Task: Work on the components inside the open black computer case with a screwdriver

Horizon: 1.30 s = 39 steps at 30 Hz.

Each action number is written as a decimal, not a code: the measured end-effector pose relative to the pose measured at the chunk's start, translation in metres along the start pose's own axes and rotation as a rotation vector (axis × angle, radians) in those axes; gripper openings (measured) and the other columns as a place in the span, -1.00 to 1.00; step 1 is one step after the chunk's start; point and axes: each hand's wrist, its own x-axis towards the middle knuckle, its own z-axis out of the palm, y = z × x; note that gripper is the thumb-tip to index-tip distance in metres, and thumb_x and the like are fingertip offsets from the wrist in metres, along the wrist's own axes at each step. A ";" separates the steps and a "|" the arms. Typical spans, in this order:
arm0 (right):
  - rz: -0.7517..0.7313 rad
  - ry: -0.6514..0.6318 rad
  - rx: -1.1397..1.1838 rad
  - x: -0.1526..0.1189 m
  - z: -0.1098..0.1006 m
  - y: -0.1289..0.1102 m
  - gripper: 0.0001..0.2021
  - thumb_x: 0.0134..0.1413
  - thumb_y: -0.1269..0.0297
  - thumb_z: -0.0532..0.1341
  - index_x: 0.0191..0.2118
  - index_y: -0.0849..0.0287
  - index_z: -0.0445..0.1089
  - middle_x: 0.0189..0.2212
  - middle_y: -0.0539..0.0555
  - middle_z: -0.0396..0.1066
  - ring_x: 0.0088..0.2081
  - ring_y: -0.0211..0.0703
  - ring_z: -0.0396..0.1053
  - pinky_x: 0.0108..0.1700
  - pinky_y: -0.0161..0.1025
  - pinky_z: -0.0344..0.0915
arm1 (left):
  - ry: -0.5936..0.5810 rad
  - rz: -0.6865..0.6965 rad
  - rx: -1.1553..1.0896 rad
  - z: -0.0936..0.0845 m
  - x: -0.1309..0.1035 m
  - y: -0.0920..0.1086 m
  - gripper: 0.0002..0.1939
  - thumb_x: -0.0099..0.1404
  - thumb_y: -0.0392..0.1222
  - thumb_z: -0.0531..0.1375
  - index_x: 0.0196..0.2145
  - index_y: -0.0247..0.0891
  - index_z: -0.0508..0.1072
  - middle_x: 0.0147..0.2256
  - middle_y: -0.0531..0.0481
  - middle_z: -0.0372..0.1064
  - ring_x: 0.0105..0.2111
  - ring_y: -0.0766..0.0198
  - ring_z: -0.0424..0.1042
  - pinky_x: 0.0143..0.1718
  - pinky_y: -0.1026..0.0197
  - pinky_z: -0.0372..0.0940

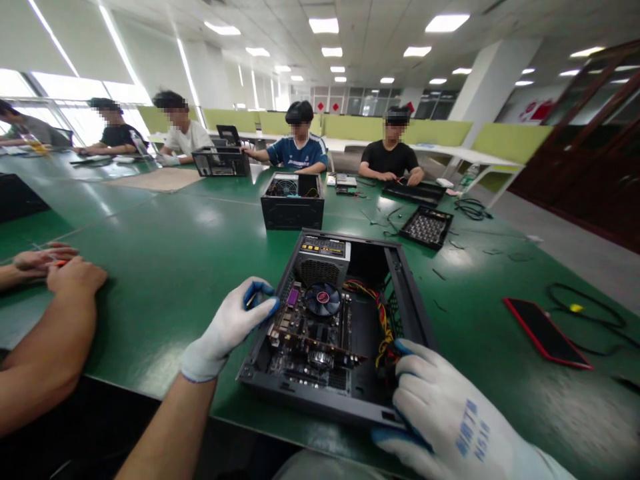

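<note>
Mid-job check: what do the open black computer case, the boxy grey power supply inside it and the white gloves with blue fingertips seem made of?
Case: probably painted metal, satin; thin, straight edges.
Power supply: likely metal, dull grey; perforated side.
Gloves: apparently knit fabric, matt, softly creased; their blue parts could be rubber-coated.

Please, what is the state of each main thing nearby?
Nearest computer case: lying flat, open on top.
Its cooling fan: uncovered; spinning or not, unclear.
Coloured cables: bunched inside.
Left hand: gloved, partly curled.
Right hand: gloved, at the case's right side.
Case straight beyond: open on top.
Red-edged panel: lying flat.
Black cord beside it: loosely looped.
</note>
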 end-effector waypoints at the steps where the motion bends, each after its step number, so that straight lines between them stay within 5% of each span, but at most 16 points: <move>1: 0.002 -0.026 0.013 0.000 0.000 0.000 -0.58 0.43 -0.03 0.08 -0.35 0.09 0.49 -0.39 0.06 0.50 -0.23 -0.03 0.45 0.13 -0.01 0.37 | -0.052 -0.015 0.051 -0.005 -0.001 0.007 -0.55 0.29 0.22 0.29 -0.13 -0.21 0.46 -0.25 0.00 0.49 -0.24 0.12 0.44 -0.18 0.14 0.34; 5: 0.006 -0.099 0.034 0.000 0.003 0.004 -0.63 0.39 0.00 0.15 -0.38 0.11 0.46 -0.39 0.07 0.46 -0.25 -0.03 0.43 0.18 0.10 0.34 | -0.229 -0.034 0.098 -0.013 -0.002 0.031 -0.39 0.26 0.16 0.34 0.17 -0.16 0.41 0.02 -0.06 0.53 0.00 0.00 0.51 0.05 0.05 0.38; 9: -0.015 -0.113 0.050 -0.001 0.002 0.005 -0.66 0.34 0.03 0.22 -0.42 0.11 0.43 -0.41 0.05 0.43 -0.27 -0.05 0.43 0.23 0.12 0.32 | -0.233 0.008 0.150 -0.011 -0.003 0.045 -0.37 0.26 0.01 0.28 0.24 -0.20 0.38 0.10 -0.11 0.51 0.09 -0.05 0.49 0.18 -0.01 0.33; 16: 0.049 0.044 0.061 -0.013 -0.003 -0.022 -0.55 0.48 0.03 0.02 -0.36 0.10 0.50 -0.36 0.09 0.53 -0.13 -0.08 0.48 0.35 -0.02 0.22 | -0.198 -0.017 0.326 -0.011 -0.034 0.055 -0.42 0.27 -0.12 0.22 0.25 -0.11 0.39 0.01 -0.01 0.57 -0.03 0.02 0.56 0.00 0.10 0.44; 39: 0.086 0.056 0.072 -0.022 -0.009 -0.038 -0.50 0.49 0.02 -0.02 -0.37 0.11 0.51 -0.40 0.10 0.53 -0.18 -0.08 0.48 0.34 0.00 0.25 | -0.144 -0.024 0.269 -0.009 -0.061 0.063 -0.46 0.28 -0.08 0.19 0.21 -0.15 0.43 0.09 -0.03 0.53 0.01 0.01 0.54 0.00 0.14 0.43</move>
